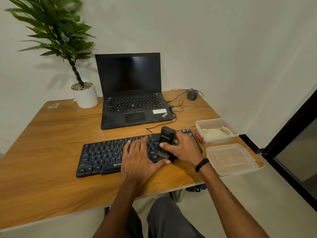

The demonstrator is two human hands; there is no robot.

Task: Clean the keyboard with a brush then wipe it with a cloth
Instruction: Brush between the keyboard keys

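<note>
on the wooden desk (51, 134) the black keyboard (103, 155) lies with its long axis left-right, slightly tilted, right end farther back. left hand (139, 158) lies flat on the middle keys, fingers straight, holding nothing. right hand (183, 148) grips the black brush (167, 140) upright over the keyboard's right part, bristles down on the keys, blurred. cloth (215, 133) sits in a clear tub (199, 124) just right of the keyboard.

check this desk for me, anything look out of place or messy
Nothing is spilled or broken. Two small things: the loose container lid lies right at the desk's front right corner, close to the edge, and the cables sit in loose loops beside the laptop. The laptop's palm rest looks dusty.
</note>
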